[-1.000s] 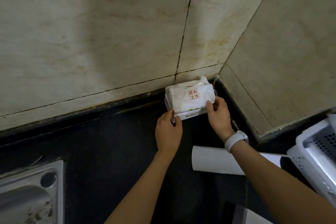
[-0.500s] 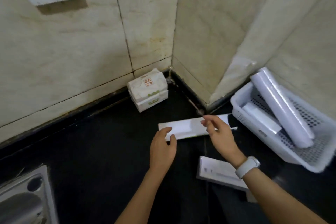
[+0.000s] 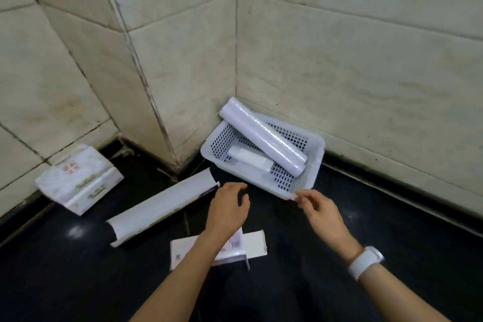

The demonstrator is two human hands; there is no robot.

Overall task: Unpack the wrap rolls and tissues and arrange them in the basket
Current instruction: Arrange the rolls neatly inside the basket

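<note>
White soft tissue packs [image 3: 78, 180] wait stacked against the tiled wall [image 3: 65, 73]. Across the black tabletop [image 3: 392, 230], the left hand [image 3: 228, 208] and right hand [image 3: 317, 210] hover loose-fingered, holding nothing, apparently reaching for the white perforated plastic basket [image 3: 311, 180] holding two wrap rolls [image 3: 264, 136].

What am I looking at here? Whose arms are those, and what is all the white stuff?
A person wears a camera on their head, so you see their own arms from above. The left hand hovers over the dark counter, holding nothing. The right hand, with a white watch on its wrist, touches the near corner of a white basket; I cannot tell if it has a grip on it. Inside the basket lie a long wrap roll and a shorter roll. On the counter lie two opened cardboard boxes and a stack of tissue packs by the wall.
</note>
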